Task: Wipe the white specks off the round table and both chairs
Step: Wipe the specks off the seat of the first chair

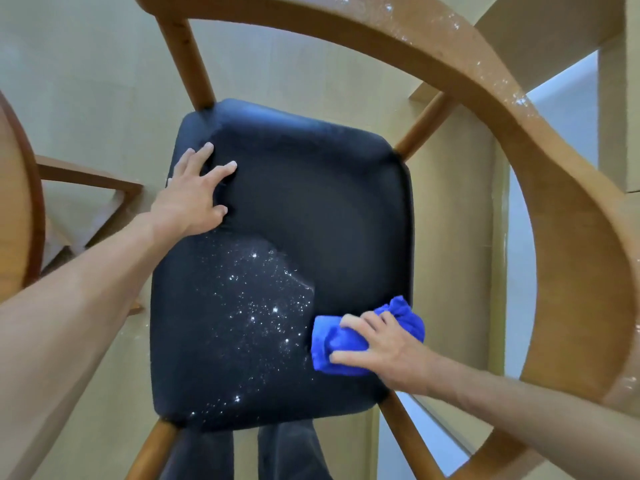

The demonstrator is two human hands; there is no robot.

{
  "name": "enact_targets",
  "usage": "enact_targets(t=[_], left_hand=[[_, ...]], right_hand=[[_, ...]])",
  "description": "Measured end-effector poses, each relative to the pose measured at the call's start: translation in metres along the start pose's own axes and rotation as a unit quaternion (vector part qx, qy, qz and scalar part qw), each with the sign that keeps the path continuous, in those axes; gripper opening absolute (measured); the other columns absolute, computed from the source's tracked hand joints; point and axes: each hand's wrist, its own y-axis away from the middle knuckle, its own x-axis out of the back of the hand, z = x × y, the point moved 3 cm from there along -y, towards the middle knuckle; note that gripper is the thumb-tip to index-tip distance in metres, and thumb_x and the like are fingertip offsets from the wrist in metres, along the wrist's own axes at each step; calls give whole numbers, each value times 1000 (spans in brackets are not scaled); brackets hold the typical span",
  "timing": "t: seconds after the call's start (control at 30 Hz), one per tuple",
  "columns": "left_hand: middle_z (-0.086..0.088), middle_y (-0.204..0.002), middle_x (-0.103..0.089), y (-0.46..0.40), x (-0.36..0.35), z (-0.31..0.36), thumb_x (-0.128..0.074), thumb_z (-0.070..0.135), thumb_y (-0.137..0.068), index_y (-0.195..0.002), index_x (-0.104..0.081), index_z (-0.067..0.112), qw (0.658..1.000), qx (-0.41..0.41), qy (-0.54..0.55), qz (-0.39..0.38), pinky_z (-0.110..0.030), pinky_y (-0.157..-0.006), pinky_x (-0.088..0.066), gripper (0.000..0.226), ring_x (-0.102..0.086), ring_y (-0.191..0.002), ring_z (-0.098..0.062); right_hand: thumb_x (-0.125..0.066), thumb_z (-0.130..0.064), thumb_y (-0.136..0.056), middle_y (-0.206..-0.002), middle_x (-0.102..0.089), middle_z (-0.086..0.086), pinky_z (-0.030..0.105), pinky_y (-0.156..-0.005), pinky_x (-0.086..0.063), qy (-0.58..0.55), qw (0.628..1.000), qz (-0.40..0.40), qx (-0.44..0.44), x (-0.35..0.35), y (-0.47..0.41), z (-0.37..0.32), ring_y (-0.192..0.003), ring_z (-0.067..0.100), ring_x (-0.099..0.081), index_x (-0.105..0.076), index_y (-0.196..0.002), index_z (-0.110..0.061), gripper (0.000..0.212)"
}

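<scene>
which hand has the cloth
The right hand grips the bunched blue cloth on the seat's near right corner; the left hand just presses bare on the black seat cushion.

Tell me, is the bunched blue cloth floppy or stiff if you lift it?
Probably floppy: the bunched blue cloth folds softly under the right hand. It likely weighs little, being small. It seems grippy, not slippery, against the black padded seat.

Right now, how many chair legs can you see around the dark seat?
4: far-left leg, far-right leg, near-left leg and near-right leg, one at each corner of the seat. None seems hidden.
</scene>
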Motion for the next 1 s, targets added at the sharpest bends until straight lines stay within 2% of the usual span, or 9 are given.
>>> enact_targets(t=[0.13, 0.3, 0.4, 0.5, 0.57, 0.67, 0.77, 0.9, 1.0], left_hand=[[1, -161, 3, 1, 0, 0, -66, 20, -86, -148, -26, 36, 1000, 1, -6, -2, -54, -116, -19, 75, 8, -147, -22], [3, -160, 5, 1, -1, 0, -64, 20, -87, -148, -25, 37, 1000, 4, -8, 1, -52, -116, -20, 74, 10, -147, -20], [3, -161, 4, 1, -1, -1, -64, 20, -87, -148, -25, 37, 1000, 0, -4, 6, -52, -116, -20, 74, 9, -147, -20], [3, -161, 5, 1, -1, -1, -64, 21, -88, -148, -25, 37, 1000, -6, -8, 2, -52, -116, -21, 74, 9, -147, -20], [4, -160, 5, 1, 0, -1, -64, 22, -88, -148, -24, 38, 1000, -5, -9, -2, -51, -116, -21, 73, 10, -147, -19], [5, -160, 5, 1, 0, -2, -64, 23, -88, -148, -24, 38, 1000, -6, -9, -2, -51, -116, -21, 73, 10, -147, -19], [4, -160, 5, 1, -1, -2, -64, 23, -88, -148, -24, 38, 1000, -8, -10, -4, -50, -117, -20, 74, 10, -147, -19], [5, -160, 5, 2, 3, 0, -64, 22, -88, -148, -24, 38, 1000, -5, -5, -5, -51, -115, -25, 73, 10, -147, -18], [5, -160, 4, 2, 2, 1, -63, 21, -88, -148, -25, 38, 1000, -7, -1, -2, -52, -114, -25, 73, 9, -147, -19]], right_hand=[[-54, -15, -79, -120, -47, 1, 33, -67, -42, 33, 974, -93, 202, -26, 11, -60, -77, 22, -44, -51, -102, -43, 36], [-49, -13, -87, -124, -48, 3, 32, -66, -39, 64, 972, 4, 228, -20, -32, -67, -77, 23, -46, -51, -103, -42, 33], [-61, -13, -77, -123, -48, 8, 34, -65, -38, 13, 989, 128, 73, 14, -74, -25, -76, 26, -48, -55, -110, -37, 41], [-64, -29, -69, -123, -50, 7, 35, -61, -39, -8, 958, 235, -163, 60, -127, 56, -76, 29, -49, -60, -115, -34, 47], [-50, -31, -74, -124, -55, 10, 37, -60, -42, -9, 925, 260, -278, 85, -148, 101, -78, 33, -50, -63, -118, -30, 46], [-60, -24, -76, -128, -50, 9, 46, -69, -50, -73, 902, 246, -347, 89, -153, 121, -87, 34, -49, -59, -128, -29, 52], [-67, -21, -74, -123, -49, 10, 42, -66, -54, -109, 907, 249, -321, 74, -145, 92, -87, 34, -53, -56, -127, -28, 54], [-56, -11, -65, -113, -54, 16, 37, -60, -51, -112, 941, 227, -227, 37, -109, 13, -74, 36, -53, -51, -120, -27, 57], [-50, -8, -77, -104, -61, 14, 32, -57, -46, -128, 983, 92, -90, -12, -61, -72, -64, 27, -48, -56, -110, -27, 38]])
